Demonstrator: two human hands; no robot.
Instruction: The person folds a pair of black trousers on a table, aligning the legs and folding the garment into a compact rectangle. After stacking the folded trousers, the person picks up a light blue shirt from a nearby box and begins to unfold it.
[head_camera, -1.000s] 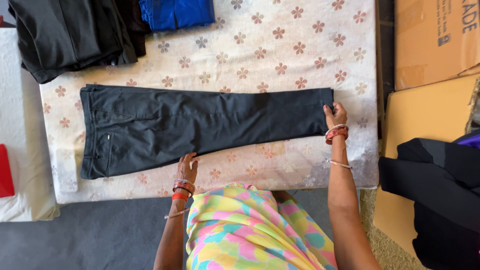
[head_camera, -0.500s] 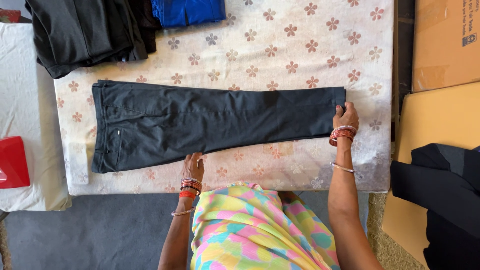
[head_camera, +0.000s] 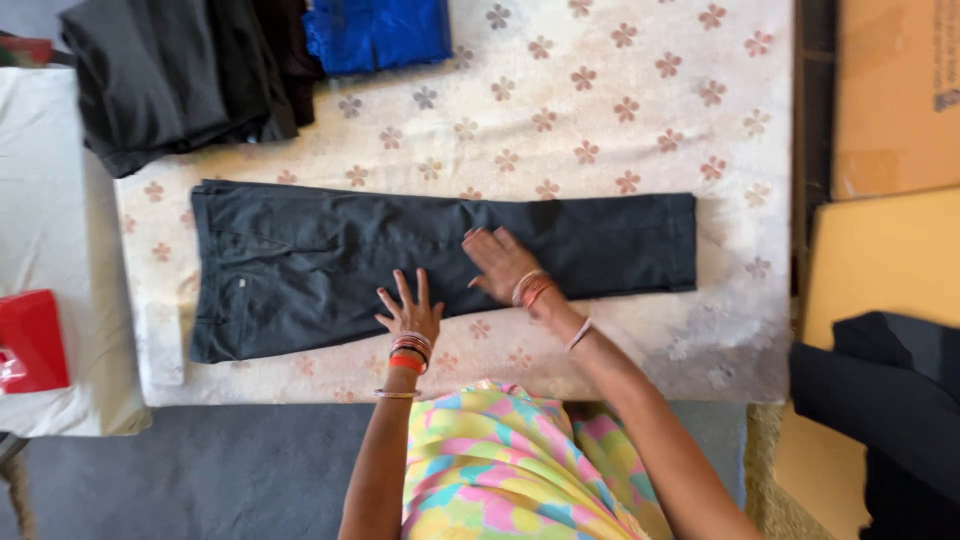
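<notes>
A pair of dark grey trousers (head_camera: 330, 260) lies flat and folded lengthwise on a flower-patterned cloth (head_camera: 600, 100), waistband to the left, leg hems to the right. My left hand (head_camera: 410, 312) rests flat, fingers spread, on the lower edge of the trousers near the thigh. My right hand (head_camera: 500, 262) lies flat on the middle of the legs, close beside the left. Both wrists carry bangles. Neither hand grips the fabric.
A stack of dark folded garments (head_camera: 170, 75) and a blue one (head_camera: 380, 30) lie at the far left edge of the cloth. A red object (head_camera: 30, 340) sits on a white surface at left. Cardboard (head_camera: 890, 100) and dark clothing (head_camera: 880, 400) lie at right.
My right hand has left the leg hems at the right and slid leftward to the middle of the trousers. My left hand has moved slightly up onto the fabric.
</notes>
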